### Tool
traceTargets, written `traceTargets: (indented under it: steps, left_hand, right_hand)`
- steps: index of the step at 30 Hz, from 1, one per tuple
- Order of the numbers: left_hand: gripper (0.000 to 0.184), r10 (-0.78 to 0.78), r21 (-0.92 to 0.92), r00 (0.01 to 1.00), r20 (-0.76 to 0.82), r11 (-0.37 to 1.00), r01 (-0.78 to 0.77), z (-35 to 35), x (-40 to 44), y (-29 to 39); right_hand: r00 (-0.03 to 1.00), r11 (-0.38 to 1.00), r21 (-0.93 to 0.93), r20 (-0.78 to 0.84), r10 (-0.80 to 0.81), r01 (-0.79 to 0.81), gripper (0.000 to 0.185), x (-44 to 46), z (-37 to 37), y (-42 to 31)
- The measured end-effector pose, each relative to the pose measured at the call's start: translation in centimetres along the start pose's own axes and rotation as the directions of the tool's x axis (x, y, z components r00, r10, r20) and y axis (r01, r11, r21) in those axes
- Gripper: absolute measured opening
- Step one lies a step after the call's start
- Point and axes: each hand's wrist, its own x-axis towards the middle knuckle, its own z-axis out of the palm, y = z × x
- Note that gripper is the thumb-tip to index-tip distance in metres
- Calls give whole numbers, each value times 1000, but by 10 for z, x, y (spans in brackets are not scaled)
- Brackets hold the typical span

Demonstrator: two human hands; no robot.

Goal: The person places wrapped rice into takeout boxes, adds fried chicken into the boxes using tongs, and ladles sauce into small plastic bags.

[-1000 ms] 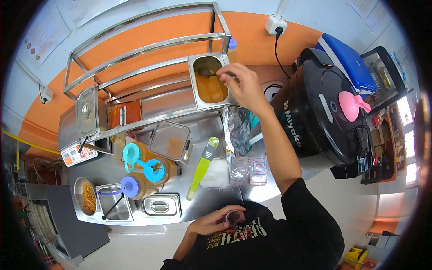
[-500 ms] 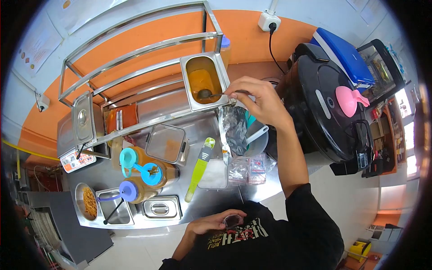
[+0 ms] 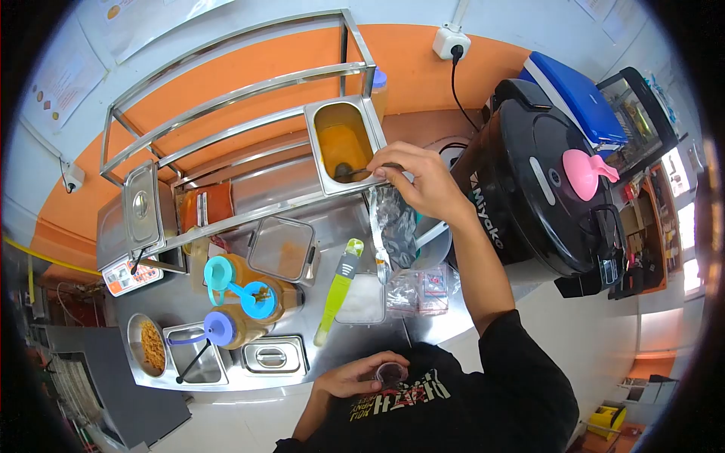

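Note:
My right hand [image 3: 424,181] pinches the handle of a dark ladle [image 3: 344,172], whose bowl sits in orange-yellow sauce [image 3: 343,143]. That sauce fills part of a deep steel container [image 3: 315,167] hung in the metal rack. Close to my body, my left hand [image 3: 355,376] has its fingers around a small clear cup [image 3: 390,373]. Whether the cup holds anything is hard to tell. Below the sauce container, a silver foil bag [image 3: 391,226] lies near my right forearm.
A large black cooker [image 3: 540,181] with a pink scoop [image 3: 585,174] on its lid stands at the right. On the counter are a green-handled utensil [image 3: 336,298], lidded jars [image 3: 260,300], a clear box [image 3: 283,249] and a bowl of crumbly food [image 3: 151,347].
The ladle bowl has moved from the sauce container's far end to its near end, and my right hand has shifted towards me with it. My left hand still holds the cup near my body.

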Motion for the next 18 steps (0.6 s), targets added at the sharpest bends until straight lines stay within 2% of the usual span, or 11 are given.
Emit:
traceTargets:
  steps: [3, 12, 18]
  left_hand:
    - [65, 22, -7, 1000, 15, 1000, -22, -1, -1, -2]
    - [70, -17, -42, 999, -48, 999, 15, 6, -7, 2]
    - [73, -35, -83, 995, -90, 996, 27, 16, -10, 4]
  right_hand:
    - [997, 999, 24, -52, 48, -47, 14, 5, 5, 3]
    - [984, 989, -133, -156, -85, 65, 13, 11, 21, 32]
    - [994, 991, -109, -76, -79, 70, 13, 1, 10, 29]
